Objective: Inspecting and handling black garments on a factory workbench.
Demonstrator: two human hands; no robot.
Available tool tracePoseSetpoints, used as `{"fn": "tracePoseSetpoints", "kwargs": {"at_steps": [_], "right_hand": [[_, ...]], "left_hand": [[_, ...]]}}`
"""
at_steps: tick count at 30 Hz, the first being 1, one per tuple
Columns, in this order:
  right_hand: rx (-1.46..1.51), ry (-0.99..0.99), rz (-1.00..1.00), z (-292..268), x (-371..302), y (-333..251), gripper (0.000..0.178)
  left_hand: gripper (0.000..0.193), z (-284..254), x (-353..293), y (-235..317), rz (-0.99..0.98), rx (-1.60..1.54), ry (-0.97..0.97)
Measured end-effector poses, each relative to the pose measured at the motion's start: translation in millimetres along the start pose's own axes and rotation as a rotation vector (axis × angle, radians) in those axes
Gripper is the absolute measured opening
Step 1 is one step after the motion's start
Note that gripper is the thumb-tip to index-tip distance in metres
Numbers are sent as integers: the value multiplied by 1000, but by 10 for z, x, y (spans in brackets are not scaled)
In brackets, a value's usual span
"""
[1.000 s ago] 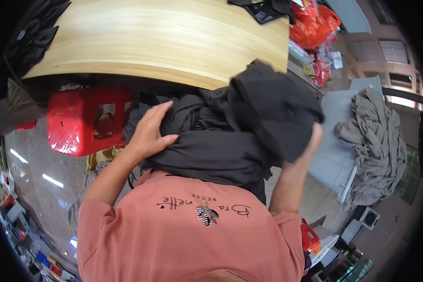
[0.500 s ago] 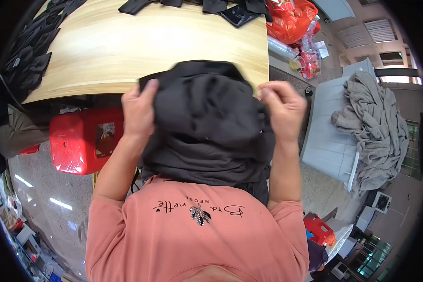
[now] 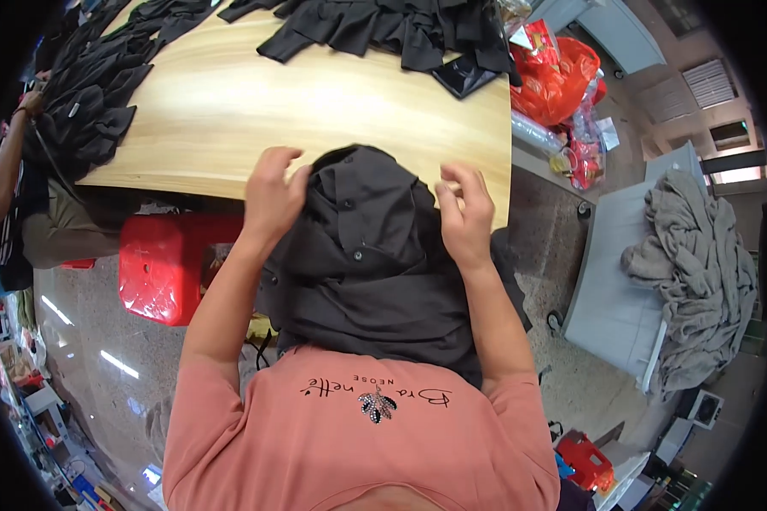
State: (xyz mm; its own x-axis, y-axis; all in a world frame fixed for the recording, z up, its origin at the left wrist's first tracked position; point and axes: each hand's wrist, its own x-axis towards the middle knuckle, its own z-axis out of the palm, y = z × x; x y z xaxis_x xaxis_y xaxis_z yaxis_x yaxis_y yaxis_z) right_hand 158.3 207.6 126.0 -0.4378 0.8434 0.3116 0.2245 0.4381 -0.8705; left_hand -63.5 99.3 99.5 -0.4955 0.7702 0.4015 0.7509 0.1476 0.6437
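Observation:
A black buttoned shirt (image 3: 375, 234) lies bunched over my lap and against the table's near edge, with several buttons showing down its front. My left hand (image 3: 273, 198) is at the shirt's left side, its fingers curved and apart from the thumb, which is close against the cloth. On the other side my right hand (image 3: 467, 213) hovers just off the fabric, thumb and curled fingers spread with nothing between them. The shirt's lower part is folded in loose layers in front of my body.
The wooden table (image 3: 222, 111) carries piles of black garments (image 3: 358, 30) at its far side and left. A red stool (image 3: 158, 268) stands at left, beside a seated person (image 3: 47, 226). Right are a red plastic bag (image 3: 562, 89) and a pale wheeled bin (image 3: 614, 272) heaped with grey cloth (image 3: 699, 272).
Both hands have come off the shirt's top edge, and the right has moved inward. The shirt has settled, its buttoned front now facing up. My view has shifted slightly.

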Motion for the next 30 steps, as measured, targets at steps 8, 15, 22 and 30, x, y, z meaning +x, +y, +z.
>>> {"fn": "tracePoseSetpoints", "kwargs": {"at_steps": [8,15,22,30], "right_hand": [[97,-321,-122,352,19,304,33],[-219,-190,-569,365,188,43,43],[-54,-266,-585,468,262,38,34],[-9,-278,-740,310,11,-417,27]], "left_hand": [[16,459,238,-40,-89,-177,-381],[11,264,307,103,-330,-621,-532],[5,45,267,198,-429,-785,-662],[3,-153,128,436,-270,-596,-740]]}}
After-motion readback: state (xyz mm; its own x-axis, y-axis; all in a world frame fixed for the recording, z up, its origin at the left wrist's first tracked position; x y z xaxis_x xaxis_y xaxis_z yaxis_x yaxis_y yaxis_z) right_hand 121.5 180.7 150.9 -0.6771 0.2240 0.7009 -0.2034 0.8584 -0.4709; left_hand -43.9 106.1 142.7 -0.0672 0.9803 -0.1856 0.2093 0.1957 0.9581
